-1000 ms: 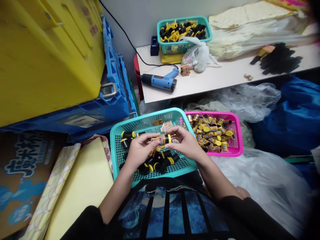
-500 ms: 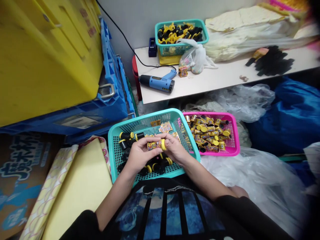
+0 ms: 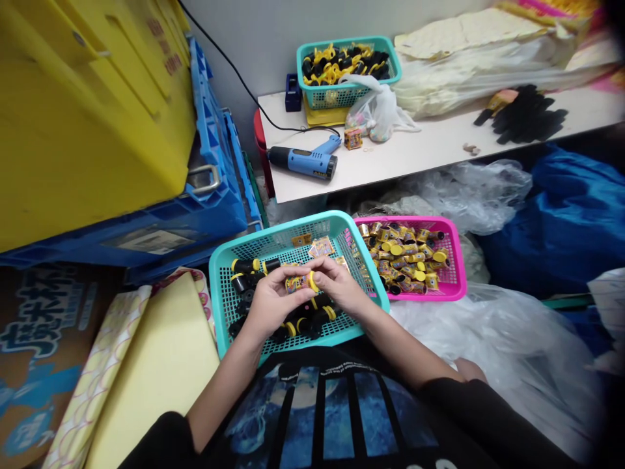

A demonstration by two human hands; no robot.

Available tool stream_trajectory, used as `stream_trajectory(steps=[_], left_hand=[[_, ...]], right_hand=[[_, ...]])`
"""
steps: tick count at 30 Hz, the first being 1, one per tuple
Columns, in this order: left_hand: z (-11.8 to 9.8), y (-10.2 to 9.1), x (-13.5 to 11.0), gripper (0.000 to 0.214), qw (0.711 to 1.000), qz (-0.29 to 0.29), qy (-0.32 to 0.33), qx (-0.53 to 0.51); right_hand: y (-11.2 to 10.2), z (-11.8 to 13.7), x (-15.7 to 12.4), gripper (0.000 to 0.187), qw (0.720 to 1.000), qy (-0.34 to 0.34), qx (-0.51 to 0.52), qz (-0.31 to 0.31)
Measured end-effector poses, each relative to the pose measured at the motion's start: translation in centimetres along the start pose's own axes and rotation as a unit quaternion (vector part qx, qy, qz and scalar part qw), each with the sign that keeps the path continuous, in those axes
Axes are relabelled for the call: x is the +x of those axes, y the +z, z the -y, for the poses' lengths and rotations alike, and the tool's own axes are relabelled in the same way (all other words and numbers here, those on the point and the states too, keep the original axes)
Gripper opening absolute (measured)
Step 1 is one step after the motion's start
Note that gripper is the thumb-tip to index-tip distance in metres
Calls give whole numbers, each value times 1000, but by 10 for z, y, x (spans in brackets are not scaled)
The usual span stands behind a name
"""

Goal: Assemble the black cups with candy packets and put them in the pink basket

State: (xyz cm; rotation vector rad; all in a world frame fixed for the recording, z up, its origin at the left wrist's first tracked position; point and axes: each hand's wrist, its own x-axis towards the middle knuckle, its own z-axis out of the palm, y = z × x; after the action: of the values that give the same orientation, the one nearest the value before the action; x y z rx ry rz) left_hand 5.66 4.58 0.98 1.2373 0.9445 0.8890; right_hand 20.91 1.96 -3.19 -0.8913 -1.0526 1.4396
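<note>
Between both hands, over the teal basket [image 3: 222,260], is a small cylinder with a yellow cap and a printed wrap-around label [image 3: 296,283]. My left hand [image 3: 270,301] has its fingers closed around the labelled body. The thumb and fingers of my right hand [image 3: 338,286] pinch the yellow-capped end. Below them in the basket lie several black cylinders with yellow caps [image 3: 245,266] and some flat printed labels [image 3: 321,247]. A pink basket [image 3: 458,260] beside it holds many labelled yellow cylinders [image 3: 400,260].
A white bench [image 3: 297,189] carries a blue heat gun [image 3: 303,161], a teal basket of black and yellow parts [image 3: 349,98], a knotted plastic bag [image 3: 383,114] and black pieces [image 3: 530,117]. Stacked yellow [image 3: 92,130] and blue crates [image 3: 215,215] stand left. Clear plastic [image 3: 488,352] lies right.
The view has shifted slightly. Both hands still hold the cylinder in nearly the same place, and it appears turned a little, its label showing differently.
</note>
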Motion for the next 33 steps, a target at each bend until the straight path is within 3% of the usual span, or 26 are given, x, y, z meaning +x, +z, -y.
stream_trajectory(steps=[2, 5, 8, 11, 12, 13, 14, 16, 17, 18, 20, 22, 26, 30, 33], left_hand=[[0, 3, 1, 31, 1000, -6, -28, -9], [-2, 7, 4, 46, 996, 32, -78, -29], [-2, 2, 9, 46, 994, 53, -92, -9], [7, -11, 15, 33, 993, 11, -91, 74], [12, -16, 17, 31, 989, 0, -93, 117], [18, -21, 18, 30, 981, 0, -94, 169], [24, -24, 20, 28, 968, 13, -89, 233], [34, -30, 25, 24, 925, 58, -62, 370], [38, -32, 28, 23, 900, 79, -47, 425], [41, -34, 33, 23, 879, 92, -35, 466], [45, -37, 42, 23, 854, 97, -26, 511], [46, -39, 52, 24, 839, 95, -17, 536], [49, -41, 63, 20, 809, 111, 6, 577], [55, -43, 65, 10, 794, 105, 0, 599], [55, -46, 68, 10, 800, 98, -5, 591]], right_hand=[[-1, 11, -5, 40, 995, -48, -89, 27], [-10, 37, -16, 33, 956, -137, -257, 35], [-37, 65, -26, 23, 889, -156, -411, -126], [-68, 78, -27, 32, 766, -77, -564, -298], [-74, 77, -24, 36, 735, -52, -599, -314], [-76, 72, -18, 37, 722, -34, -624, -298], [-74, 65, -11, 36, 726, -24, -638, -255], [-61, 46, 5, 27, 750, -5, -653, -105], [-52, 35, 13, 24, 748, 12, -663, -33], [-42, 24, 21, 23, 736, 31, -676, 18], [-29, 7, 31, 26, 710, 60, -699, 61], [-24, -2, 35, 29, 705, 66, -703, 65], [-37, 3, 30, 33, 727, 77, -681, 39], [-46, 19, 18, 25, 827, 79, -554, -46], [-45, 25, 10, 20, 894, 56, -434, -93]])
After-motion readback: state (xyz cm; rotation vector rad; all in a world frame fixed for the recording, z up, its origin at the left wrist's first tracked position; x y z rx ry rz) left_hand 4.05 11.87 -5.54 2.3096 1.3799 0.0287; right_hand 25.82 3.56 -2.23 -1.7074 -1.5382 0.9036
